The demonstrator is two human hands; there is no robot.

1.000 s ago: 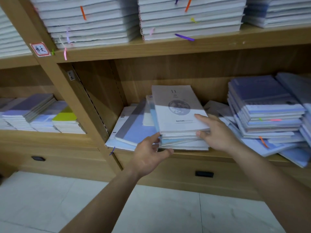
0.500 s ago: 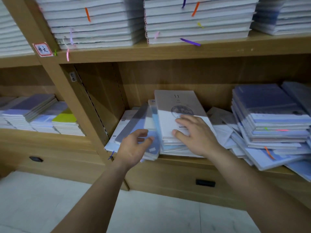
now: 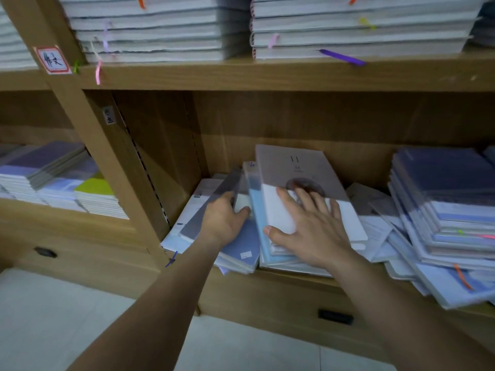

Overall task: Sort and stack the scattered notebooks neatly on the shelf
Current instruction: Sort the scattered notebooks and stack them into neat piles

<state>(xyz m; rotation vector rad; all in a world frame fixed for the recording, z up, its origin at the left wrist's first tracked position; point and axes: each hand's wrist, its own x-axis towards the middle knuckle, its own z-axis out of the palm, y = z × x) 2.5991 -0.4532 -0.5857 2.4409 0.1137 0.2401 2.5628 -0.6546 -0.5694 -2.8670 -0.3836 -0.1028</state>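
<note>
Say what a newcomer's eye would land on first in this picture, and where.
Two bare hands at the lower shelf's middle: the right hand lies flat on a white notebook topping a stack, the left hand grips a grey notebook beside it. To the right slumps a messy pile; tidy white stacks fill the shelf above.
</note>
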